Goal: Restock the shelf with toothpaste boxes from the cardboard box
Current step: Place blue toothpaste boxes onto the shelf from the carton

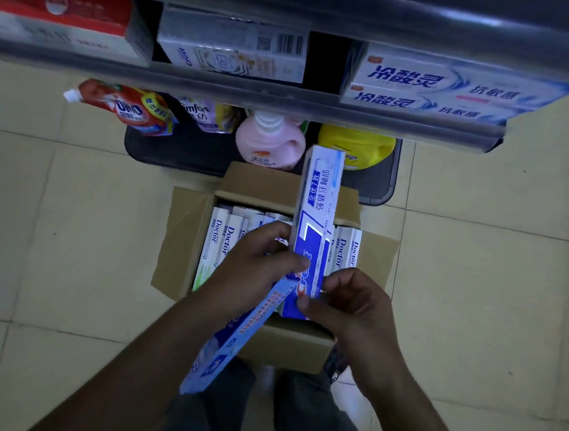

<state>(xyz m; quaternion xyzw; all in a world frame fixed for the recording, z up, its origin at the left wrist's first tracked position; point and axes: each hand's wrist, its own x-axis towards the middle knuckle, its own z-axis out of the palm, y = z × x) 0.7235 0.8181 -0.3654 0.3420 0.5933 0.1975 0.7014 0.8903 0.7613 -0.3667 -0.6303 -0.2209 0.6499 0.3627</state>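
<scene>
Cardboard box [262, 183] holds Doctor cartons [220, 240]; left hand [247, 274] grips slanted toothpaste box [227, 344], right hand [351, 303] pinches upright box [319, 197].

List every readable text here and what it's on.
"冷酸灵" and "抗敏感": stacked boxes on the shelf.
"Doctor": white boxes in the cardboard box.
"OMO": red pouch.
"mfort": purple pouch, first letters hidden.
Too blurred: red shelf box, barcode box, upright blue box, slanted blue box.
</scene>
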